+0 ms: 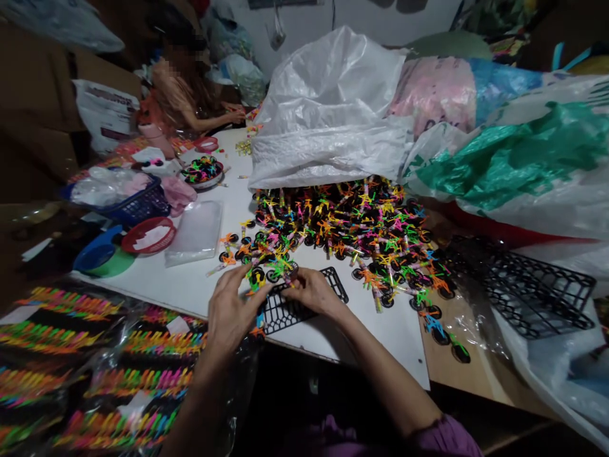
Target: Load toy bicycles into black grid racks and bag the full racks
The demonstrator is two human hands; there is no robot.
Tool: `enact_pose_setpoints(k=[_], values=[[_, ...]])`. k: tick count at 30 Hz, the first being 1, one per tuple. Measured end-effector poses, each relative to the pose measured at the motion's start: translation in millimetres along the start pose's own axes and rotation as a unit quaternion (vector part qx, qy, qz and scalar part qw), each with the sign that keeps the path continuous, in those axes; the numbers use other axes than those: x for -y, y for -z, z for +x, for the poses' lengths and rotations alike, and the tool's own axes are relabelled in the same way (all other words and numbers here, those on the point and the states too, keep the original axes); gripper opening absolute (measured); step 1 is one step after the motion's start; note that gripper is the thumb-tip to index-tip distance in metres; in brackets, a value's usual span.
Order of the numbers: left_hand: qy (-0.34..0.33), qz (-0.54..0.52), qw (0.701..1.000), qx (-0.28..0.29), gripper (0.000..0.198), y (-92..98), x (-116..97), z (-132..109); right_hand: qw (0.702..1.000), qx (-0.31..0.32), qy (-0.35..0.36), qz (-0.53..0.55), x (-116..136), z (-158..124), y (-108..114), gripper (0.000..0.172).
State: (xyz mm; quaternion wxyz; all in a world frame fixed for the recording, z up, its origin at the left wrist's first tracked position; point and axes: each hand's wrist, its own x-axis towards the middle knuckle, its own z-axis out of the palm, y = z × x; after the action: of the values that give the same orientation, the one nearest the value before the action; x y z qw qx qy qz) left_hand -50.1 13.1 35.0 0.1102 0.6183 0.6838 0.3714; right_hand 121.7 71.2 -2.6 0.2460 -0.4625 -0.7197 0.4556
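A big heap of small neon toy bicycles (352, 231) with black wheels lies on the white table (190, 285). My left hand (233, 308) and my right hand (311, 292) meet at the near edge of the heap. Both pinch small toy bicycles (273, 270) between their fingertips, just above a black plastic grid tray (285, 311) that lies flat under my right hand.
A large white plastic sack (328, 114) lies open behind the heap. A second black grid (528, 292) sits at the right. Clear bags of packed neon toys (95, 368) lie at the near left. Baskets and bowls (137, 222) stand at the left. Another person (190, 89) sits at the far end.
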Motion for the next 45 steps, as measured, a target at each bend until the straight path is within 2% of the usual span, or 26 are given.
enact_pose_setpoints(k=[2, 5, 9, 11, 12, 14, 16, 17, 18, 22, 26, 29, 32, 38, 41, 45], values=[[0.058, -0.102, 0.992, 0.049, 0.057, -0.6, -10, 4, 0.998, 0.047, 0.015, 0.031, 10, -12, -7, 0.022], [0.101, -0.249, 0.951, 0.150, 0.054, 1.4, -22, 6, 0.991, 0.103, 0.023, 0.084, 23, -27, -6, 0.022], [0.089, -0.298, 0.927, 0.208, 0.050, 13.4, -37, -1, 0.963, 0.217, 0.045, 0.155, 39, -43, 12, 0.022], [0.076, -0.301, 0.922, 0.231, 0.052, 20.4, -43, -4, 0.953, 0.247, 0.058, 0.163, 45, -47, 19, 0.020], [0.063, -0.295, 0.927, 0.225, 0.053, 23.5, -44, -4, 0.957, 0.230, 0.062, 0.165, 46, -47, 19, 0.020], [0.029, -0.251, 0.952, 0.170, 0.055, 29.4, -41, -4, 0.979, 0.123, 0.063, 0.153, 45, -47, 12, 0.020], [0.000, -0.166, 0.982, 0.089, 0.052, 34.9, -30, -8, 0.993, -0.015, 0.056, 0.107, 35, -45, -5, 0.020], [-0.005, -0.115, 0.992, 0.057, 0.049, 37.2, -22, -12, 0.994, -0.057, 0.047, 0.079, 27, -44, -16, 0.019], [-0.005, -0.066, 0.997, 0.041, 0.045, 38.5, -14, -17, 0.995, -0.075, 0.032, 0.054, 18, -44, -28, 0.018], [-0.026, 0.057, 0.995, 0.078, 0.032, 29.9, 11, -53, 0.997, -0.059, -0.041, 0.023, -15, -47, -71, 0.015], [-0.082, 0.094, 0.991, 0.048, 0.026, 5.0, 16, -79, 0.998, -0.040, 0.027, -0.026, -21, -51, -88, 0.014], [-0.117, 0.117, 0.986, 0.031, 0.025, -7.3, 15, -83, 0.992, -0.009, 0.056, -0.115, -19, -54, -90, 0.023], [-0.132, 0.117, 0.983, 0.039, 0.026, -10.5, 14, -83, 0.989, -0.007, 0.051, -0.140, -20, -55, -89, 0.027], [-0.106, 0.109, 0.986, 0.063, 0.026, -10.2, 16, -83, 0.995, 0.007, 0.039, -0.095, -24, -47, -82, 0.008], [-0.093, 0.103, 0.986, 0.087, 0.027, -9.0, 15, -81, 0.989, 0.015, 0.026, -0.146, -20, -46, -79, 0.018], [-0.092, 0.116, 0.983, 0.108, 0.030, -9.1, 10, -79, 0.972, 0.060, 0.011, -0.228, -14, -48, -75, 0.027]])
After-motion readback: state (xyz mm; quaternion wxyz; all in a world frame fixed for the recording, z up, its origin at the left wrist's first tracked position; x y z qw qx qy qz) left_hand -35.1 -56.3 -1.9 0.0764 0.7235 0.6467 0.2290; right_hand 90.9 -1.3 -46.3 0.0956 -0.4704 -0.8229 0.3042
